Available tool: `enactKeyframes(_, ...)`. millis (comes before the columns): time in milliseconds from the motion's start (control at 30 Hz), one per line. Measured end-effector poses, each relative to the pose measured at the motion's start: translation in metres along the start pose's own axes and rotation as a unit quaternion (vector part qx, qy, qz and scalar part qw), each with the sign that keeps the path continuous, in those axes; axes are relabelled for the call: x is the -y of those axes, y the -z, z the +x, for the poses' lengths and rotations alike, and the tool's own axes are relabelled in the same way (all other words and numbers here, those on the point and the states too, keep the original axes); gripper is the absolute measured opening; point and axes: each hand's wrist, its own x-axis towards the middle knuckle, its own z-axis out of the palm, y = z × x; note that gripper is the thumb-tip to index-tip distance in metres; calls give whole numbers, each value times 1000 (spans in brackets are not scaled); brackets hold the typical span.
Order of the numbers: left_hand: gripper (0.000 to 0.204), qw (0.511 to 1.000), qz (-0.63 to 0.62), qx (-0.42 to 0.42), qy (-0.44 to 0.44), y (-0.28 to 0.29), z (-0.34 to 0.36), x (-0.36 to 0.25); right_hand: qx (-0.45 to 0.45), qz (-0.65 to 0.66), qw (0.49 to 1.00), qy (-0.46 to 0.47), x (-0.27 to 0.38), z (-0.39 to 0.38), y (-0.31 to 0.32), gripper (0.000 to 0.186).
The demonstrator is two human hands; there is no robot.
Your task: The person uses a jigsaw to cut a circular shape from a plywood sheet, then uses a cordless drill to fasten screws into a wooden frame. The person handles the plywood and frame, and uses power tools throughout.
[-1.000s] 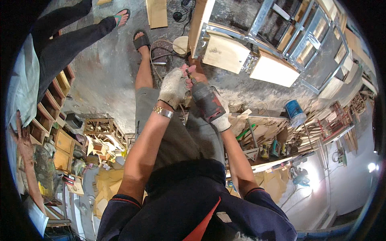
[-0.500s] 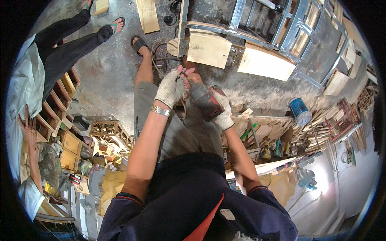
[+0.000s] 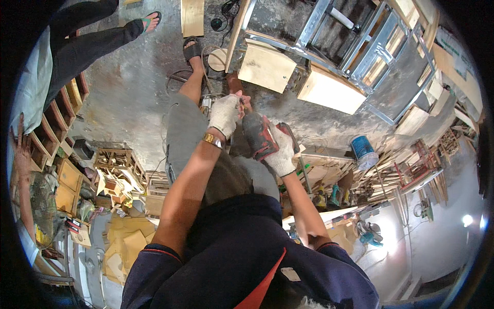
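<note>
My left hand [image 3: 225,114], in a white knit glove with bare pink fingertips and a metal watch at the wrist, is closed around something small and dark at the tip of a red and black power drill [image 3: 256,135]. Whether it is a bit, a screw or the chuck itself is too small to tell. My right hand [image 3: 282,150], also gloved, grips the drill's body from the right, its fingers partly hidden behind the tool. Both hands are over my legs [image 3: 185,123], a little below the pale wooden boards [image 3: 266,66] on a metal frame.
A metal frame [image 3: 360,38] with panels [image 3: 332,87] fills the upper right. Another person's legs [image 3: 90,54] and hand [image 3: 21,144] are at the left, beside wooden compartments [image 3: 50,136]. A blue bucket [image 3: 364,149] and scrap wood [image 3: 417,170] lie right; cords [image 3: 175,76] cross near my feet.
My hands and the drill have shifted slightly down and my right forearm inward. My left foot has moved forward, and the drill is turned a little, with its tip still at my left fingertips.
</note>
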Motion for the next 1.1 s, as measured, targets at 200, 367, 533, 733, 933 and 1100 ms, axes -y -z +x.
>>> enactKeyframes(200, 23, 1000, -29, 8, 3, 8, 20, 2, -76, 323, 924, -188, 14, -5, -16, 43)
enactKeyframes(367, 20, 999, 19, 30, 18, 21, 38, -5, -73, -260, 962, -47, 28, 2, -23, 30)
enactKeyframes(533, 22, 998, -4, 39, 57, 21, 42, -27, -22, -410, 911, 41, 90, 20, -32, 47)
enactKeyframes(733, 25, 992, 11, 78, 98, 21, 45, -45, 53, -613, 788, -24, 185, 33, -55, 53)
enactKeyframes(933, 26, 966, -126, 104, 198, 16, 51, -57, 140, -664, 734, 9, 248, 69, -59, 52)
enactKeyframes(1100, 17, 965, -199, 122, 116, 10, 63, -60, 221, -649, 725, 61, 279, 113, -32, 47)
